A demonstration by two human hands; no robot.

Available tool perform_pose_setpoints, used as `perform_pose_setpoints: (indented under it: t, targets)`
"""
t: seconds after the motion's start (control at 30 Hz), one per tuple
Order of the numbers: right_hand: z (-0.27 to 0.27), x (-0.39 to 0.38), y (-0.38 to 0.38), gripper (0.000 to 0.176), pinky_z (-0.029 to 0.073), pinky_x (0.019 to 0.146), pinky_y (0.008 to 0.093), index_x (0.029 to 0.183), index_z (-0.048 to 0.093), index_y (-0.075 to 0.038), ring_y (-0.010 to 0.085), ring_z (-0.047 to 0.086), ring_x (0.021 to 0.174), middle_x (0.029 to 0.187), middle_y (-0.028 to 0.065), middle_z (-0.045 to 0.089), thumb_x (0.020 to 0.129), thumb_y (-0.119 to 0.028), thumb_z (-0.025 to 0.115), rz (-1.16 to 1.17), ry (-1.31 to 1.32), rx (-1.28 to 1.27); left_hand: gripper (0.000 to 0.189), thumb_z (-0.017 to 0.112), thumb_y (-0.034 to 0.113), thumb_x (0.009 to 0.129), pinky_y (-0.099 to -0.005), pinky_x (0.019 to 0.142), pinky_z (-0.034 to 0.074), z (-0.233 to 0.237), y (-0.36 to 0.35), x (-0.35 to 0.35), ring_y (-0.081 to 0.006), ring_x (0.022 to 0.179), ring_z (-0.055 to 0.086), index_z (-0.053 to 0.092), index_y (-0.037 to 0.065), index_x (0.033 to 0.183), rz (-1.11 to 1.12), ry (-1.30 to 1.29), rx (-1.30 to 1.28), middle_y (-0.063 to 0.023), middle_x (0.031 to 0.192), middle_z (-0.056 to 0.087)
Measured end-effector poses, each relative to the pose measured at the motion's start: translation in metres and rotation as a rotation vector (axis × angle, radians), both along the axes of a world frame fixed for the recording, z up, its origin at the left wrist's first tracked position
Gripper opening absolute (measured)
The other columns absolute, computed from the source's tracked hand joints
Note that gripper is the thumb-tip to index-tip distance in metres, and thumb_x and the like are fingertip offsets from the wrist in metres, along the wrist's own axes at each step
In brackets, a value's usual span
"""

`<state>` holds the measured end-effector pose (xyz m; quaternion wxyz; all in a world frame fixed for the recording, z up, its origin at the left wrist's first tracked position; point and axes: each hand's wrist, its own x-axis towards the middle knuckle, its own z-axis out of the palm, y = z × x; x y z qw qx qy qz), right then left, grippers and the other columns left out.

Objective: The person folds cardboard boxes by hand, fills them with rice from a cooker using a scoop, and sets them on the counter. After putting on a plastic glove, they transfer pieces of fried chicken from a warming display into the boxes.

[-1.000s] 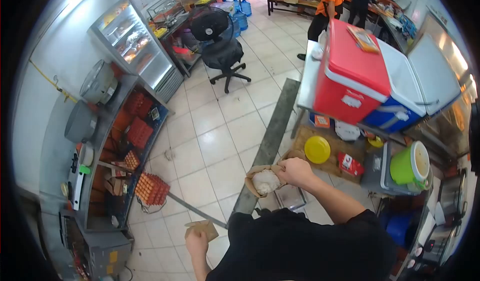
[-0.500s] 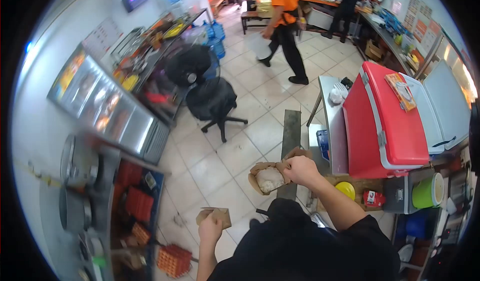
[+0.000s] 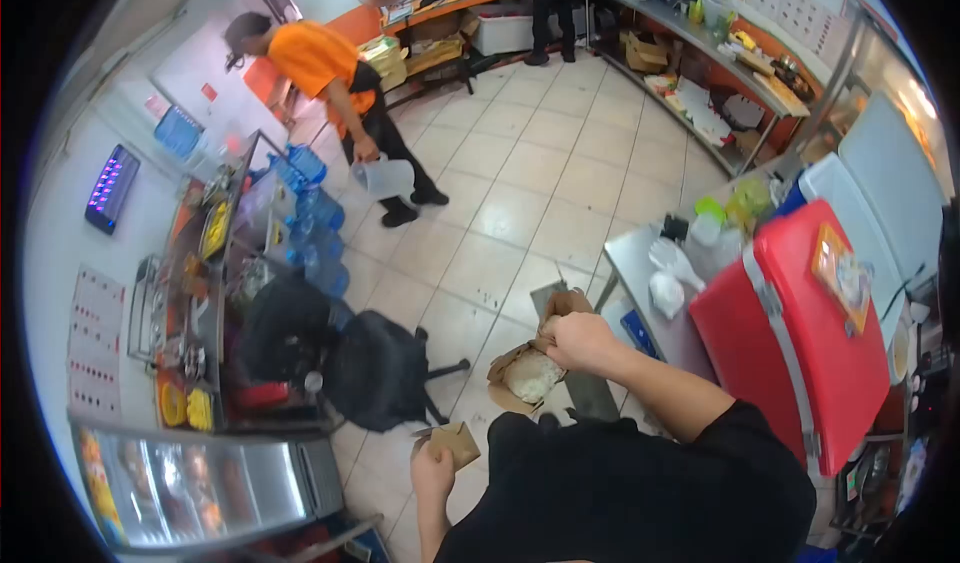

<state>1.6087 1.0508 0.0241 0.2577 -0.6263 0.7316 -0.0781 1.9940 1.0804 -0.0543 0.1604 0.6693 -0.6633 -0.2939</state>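
Note:
My right hand (image 3: 575, 341) grips the rim of an open brown paper box (image 3: 525, 375) with white rice inside, held out in front of my chest. My left hand (image 3: 433, 469) is low near my body and holds a small folded brown paper piece (image 3: 455, 444). The two hands are apart, with my black shirt below them.
A red cooler (image 3: 800, 333) stands on a steel table (image 3: 645, 283) to my right. A black office chair (image 3: 375, 368) and a display counter (image 3: 190, 483) are on the left. A person in an orange shirt (image 3: 330, 73) carries a white jug (image 3: 385, 176) across the tiled floor.
My view has swung left and up, so the room has shifted. Both hands keep their holds. The person in orange has moved to the upper left.

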Motion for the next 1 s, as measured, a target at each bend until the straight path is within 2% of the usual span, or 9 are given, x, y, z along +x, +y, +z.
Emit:
perform_pose_setpoints:
  t: [0.1,0.13,0.2,0.33,0.47,0.57,0.77,0.83,1.0]
  targets:
    - [0.009,-0.046,-0.081,0.020,0.059,0.077,0.0482,0.086,0.078,-0.011,0.0367,0.074,0.083,0.087,0.0171,0.075,0.085,-0.026,0.065,-0.093,-0.007,-0.062,0.031,0.065,0.025,0.090,-0.0502,0.087,0.054,0.013,-0.109,-0.044,-0.0445,0.099,0.068,0.072,0.000,0.107,-0.083,-0.045,0.080,-0.0239,0.106,0.070]
    - [0.002,-0.067,-0.107,0.028,0.057,0.073,0.0506,0.084,0.075,-0.009,0.0400,0.071,0.080,0.082,0.0189,0.073,0.087,-0.034,0.064,-0.105,-0.031,-0.149,0.030,0.065,0.025,0.090,-0.0504,0.087,0.054,0.007,-0.147,-0.057,-0.0444,0.099,0.068,0.072,0.001,0.106,-0.154,-0.085,0.030,-0.0240,0.103,0.071]
    - [0.001,-0.105,-0.160,0.027,0.057,0.073,0.0511,0.083,0.074,-0.008,0.0401,0.071,0.080,0.082,0.0193,0.073,0.085,-0.033,0.064,-0.183,-0.009,-0.146,0.030,0.065,0.027,0.090,-0.0521,0.087,0.055,0.008,-0.219,-0.092,-0.0445,0.097,0.069,0.072,0.003,0.107,-0.303,-0.130,-0.078,-0.0249,0.098,0.073]
    - [0.006,-0.182,-0.247,0.028,0.056,0.075,0.0515,0.085,0.073,-0.003,0.0420,0.070,0.081,0.084,0.0219,0.072,0.081,-0.029,0.065,-0.436,-0.030,-0.132,0.032,0.064,0.029,0.091,-0.0549,0.083,0.055,-0.005,-0.380,-0.189,-0.0453,0.089,0.071,0.072,0.002,0.107,-0.481,-0.223,-0.014,-0.0275,0.094,0.073]
    - [0.008,-0.272,-0.319,0.029,0.056,0.076,0.0511,0.087,0.073,-0.002,0.0432,0.069,0.083,0.085,0.0230,0.071,0.081,-0.029,0.066,-0.658,-0.015,-0.122,0.030,0.065,0.027,0.091,-0.0551,0.074,0.057,-0.007,-0.533,-0.310,-0.0449,0.078,0.071,0.071,0.001,0.104,-0.681,-0.248,-0.126,-0.0266,0.083,0.072]
    - [0.000,-0.346,-0.355,0.028,0.056,0.077,0.0512,0.086,0.073,-0.003,0.0424,0.069,0.083,0.085,0.0222,0.072,0.081,-0.029,0.066,-0.808,-0.012,-0.145,0.027,0.065,0.027,0.091,-0.0556,0.074,0.057,0.016,-0.626,-0.420,-0.0454,0.079,0.071,0.069,0.001,0.099,-0.798,-0.310,-0.159,-0.0264,0.083,0.072]
    - [-0.009,-0.506,-0.425,0.027,0.058,0.077,0.0502,0.087,0.077,-0.007,0.0386,0.072,0.084,0.085,0.0189,0.074,0.085,-0.033,0.067,-0.954,0.027,-0.092,0.027,0.064,0.027,0.091,-0.0569,0.075,0.057,0.018,-0.776,-0.625,-0.0469,0.080,0.070,0.068,0.001,0.097,-0.868,-0.279,-0.229,-0.0270,0.084,0.071]
    - [-0.027,-0.567,-0.449,0.025,0.058,0.076,0.0497,0.088,0.078,-0.009,0.0394,0.072,0.083,0.084,0.0192,0.074,0.082,-0.031,0.067,-0.999,0.030,-0.123,0.028,0.065,0.027,0.091,-0.0568,0.074,0.056,0.037,-0.805,-0.697,-0.0470,0.080,0.070,0.069,0.000,0.093,-0.877,-0.283,-0.277,-0.0268,0.084,0.071]
    - [-0.023,-0.718,-0.512,0.028,0.059,0.078,0.0487,0.093,0.078,-0.006,0.0381,0.073,0.083,0.085,0.0191,0.075,0.084,-0.030,0.066,-1.121,0.048,-0.050,0.025,0.066,0.023,0.088,-0.0560,0.075,0.056,0.016,-0.889,-0.847,-0.0467,0.080,0.069,0.070,-0.001,0.087,-0.900,-0.155,-0.312,-0.0269,0.083,0.070]
